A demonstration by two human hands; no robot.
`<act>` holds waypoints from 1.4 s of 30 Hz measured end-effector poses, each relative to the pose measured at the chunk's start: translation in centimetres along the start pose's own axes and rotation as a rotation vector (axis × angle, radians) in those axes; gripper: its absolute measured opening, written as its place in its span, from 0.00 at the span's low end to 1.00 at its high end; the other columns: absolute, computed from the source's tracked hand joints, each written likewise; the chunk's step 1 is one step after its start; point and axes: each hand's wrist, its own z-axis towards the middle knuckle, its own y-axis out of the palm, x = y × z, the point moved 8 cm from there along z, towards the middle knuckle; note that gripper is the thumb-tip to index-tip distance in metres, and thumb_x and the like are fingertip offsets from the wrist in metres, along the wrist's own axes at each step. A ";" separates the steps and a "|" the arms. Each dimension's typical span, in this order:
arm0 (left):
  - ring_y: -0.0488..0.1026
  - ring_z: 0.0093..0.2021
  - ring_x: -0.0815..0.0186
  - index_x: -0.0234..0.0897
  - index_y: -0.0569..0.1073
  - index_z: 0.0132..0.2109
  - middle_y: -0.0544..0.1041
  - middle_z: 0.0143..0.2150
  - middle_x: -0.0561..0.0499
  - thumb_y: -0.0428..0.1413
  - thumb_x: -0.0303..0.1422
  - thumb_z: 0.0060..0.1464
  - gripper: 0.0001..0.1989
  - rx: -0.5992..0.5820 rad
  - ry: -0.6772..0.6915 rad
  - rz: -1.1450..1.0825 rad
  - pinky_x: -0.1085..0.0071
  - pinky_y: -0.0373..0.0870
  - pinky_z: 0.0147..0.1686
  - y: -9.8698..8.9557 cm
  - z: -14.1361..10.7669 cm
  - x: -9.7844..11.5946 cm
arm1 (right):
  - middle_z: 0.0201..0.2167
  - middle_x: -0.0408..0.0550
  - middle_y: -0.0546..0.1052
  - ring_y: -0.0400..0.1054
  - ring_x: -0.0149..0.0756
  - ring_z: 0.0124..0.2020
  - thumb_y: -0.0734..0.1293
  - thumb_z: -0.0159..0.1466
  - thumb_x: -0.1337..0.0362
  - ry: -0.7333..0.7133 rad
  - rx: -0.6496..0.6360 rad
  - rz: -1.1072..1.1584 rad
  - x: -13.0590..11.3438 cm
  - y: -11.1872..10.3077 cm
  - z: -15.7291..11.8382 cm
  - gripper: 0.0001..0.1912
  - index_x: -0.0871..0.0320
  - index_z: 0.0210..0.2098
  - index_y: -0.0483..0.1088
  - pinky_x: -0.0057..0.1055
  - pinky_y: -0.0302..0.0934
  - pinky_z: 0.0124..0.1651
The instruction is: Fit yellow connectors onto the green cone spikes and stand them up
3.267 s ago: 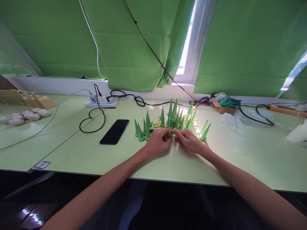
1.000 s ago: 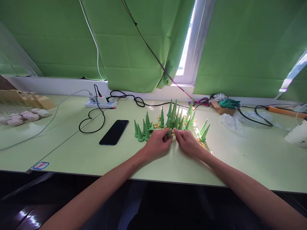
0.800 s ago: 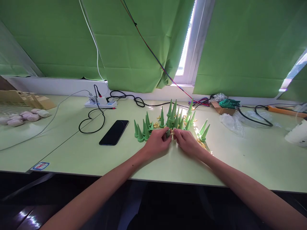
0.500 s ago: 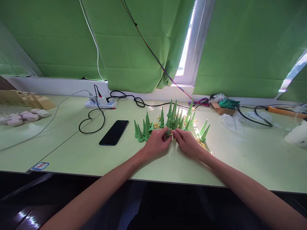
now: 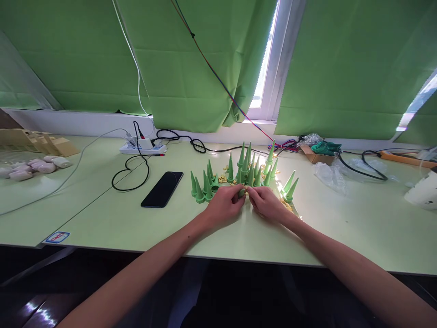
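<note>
A small green cone (image 5: 241, 193) is in my left hand (image 5: 225, 201), its fingers closed round it, much of it hidden. My right hand (image 5: 267, 203) pinches a small pale yellow piece (image 5: 246, 189) against the cone's end; its exact shape is too small to tell. Just beyond the hands, several green cones (image 5: 250, 173) stand upright in a cluster, with small yellow pieces (image 5: 223, 178) strewn among them. To the left another group of cones (image 5: 199, 193) stands near my left hand. Two more cones (image 5: 289, 191) lean at the right, beside yellow pieces (image 5: 286, 205).
A black phone (image 5: 162, 189) lies left of the cones. Behind it are a white power strip (image 5: 143, 148) and a looped black cable (image 5: 149, 172). A small cardboard box (image 5: 317, 156) and clear plastic bags (image 5: 330, 177) are at the back right. Pale rounded objects (image 5: 34, 166) lie far left.
The cone in my left hand has turned, so less of it shows. My right fingers have come up against its end, and a yellow piece now shows between the hands.
</note>
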 end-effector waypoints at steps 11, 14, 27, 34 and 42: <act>0.62 0.21 0.75 0.40 0.65 0.52 0.70 0.31 0.58 0.54 0.26 0.55 0.17 0.024 -0.051 -0.120 0.75 0.57 0.23 -0.4 0.2 -0.2 | 0.14 0.38 0.62 0.56 0.27 0.15 0.58 0.70 0.46 -0.016 0.132 0.179 -0.8 -1.6 -0.2 0.26 0.56 0.22 0.60 0.28 0.50 0.19; 0.60 0.20 0.76 0.40 0.62 0.48 0.71 0.35 0.55 0.53 0.31 0.59 0.10 0.074 -0.082 -0.219 0.74 0.55 0.21 -0.8 0.3 -0.4 | 0.14 0.37 0.60 0.54 0.26 0.14 0.58 0.70 0.46 -0.051 0.172 0.231 -1.0 -2.0 -0.2 0.25 0.56 0.23 0.60 0.27 0.49 0.18; 0.54 0.24 0.71 0.37 0.55 0.26 0.56 0.22 0.57 0.47 0.44 0.66 0.22 0.046 -0.118 -0.185 0.70 0.51 0.26 -0.9 0.7 -0.1 | 0.16 0.36 0.60 0.54 0.25 0.14 0.59 0.70 0.46 -0.089 0.123 0.297 -1.8 -1.5 -0.6 0.24 0.55 0.25 0.59 0.26 0.51 0.17; 0.56 0.24 0.72 0.36 0.59 0.26 0.60 0.23 0.57 0.51 0.41 0.64 0.20 0.073 -0.062 -0.088 0.71 0.53 0.26 -1.1 0.7 0.2 | 0.14 0.36 0.60 0.54 0.25 0.13 0.59 0.69 0.45 -0.071 0.117 0.312 -1.8 -1.4 -0.6 0.26 0.55 0.22 0.58 0.27 0.50 0.16; 0.61 0.25 0.72 0.36 0.64 0.27 0.66 0.25 0.55 0.54 0.38 0.63 0.18 0.121 0.076 -0.017 0.72 0.58 0.27 -1.5 0.7 0.8 | 0.10 0.36 0.57 0.54 0.26 0.10 0.60 0.69 0.45 -0.003 0.085 0.432 -1.0 -1.1 -0.4 0.28 0.55 0.18 0.56 0.28 0.48 0.14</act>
